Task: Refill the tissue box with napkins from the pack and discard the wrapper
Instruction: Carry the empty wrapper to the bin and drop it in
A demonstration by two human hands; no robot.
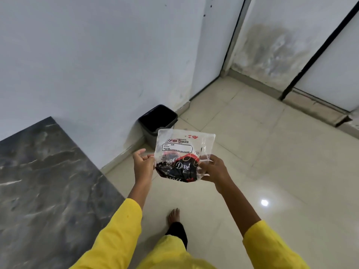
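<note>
Empty wrapper is being pinched by fingers of both hands, left hand and right hand, bin lying just beyond, far-left.

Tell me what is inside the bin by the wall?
The bin looks dark inside; nothing can be made out. Its near part is covered by the wrapper, held by both hands.

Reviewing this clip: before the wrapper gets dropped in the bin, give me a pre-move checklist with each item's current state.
1. Wrapper held by both hands: ok, left hand and right hand pinch its sides.
2. Wrapper empty of napkins: ok, it looks flat and see-through.
3. Bin open, no lid visible: ok.
4. Wrapper directly over bin: not ok, the person stands short of the bin.
5. Floor path to bin clear: ok.
6. Tissue box refilled: cannot tell, out of view.
</note>
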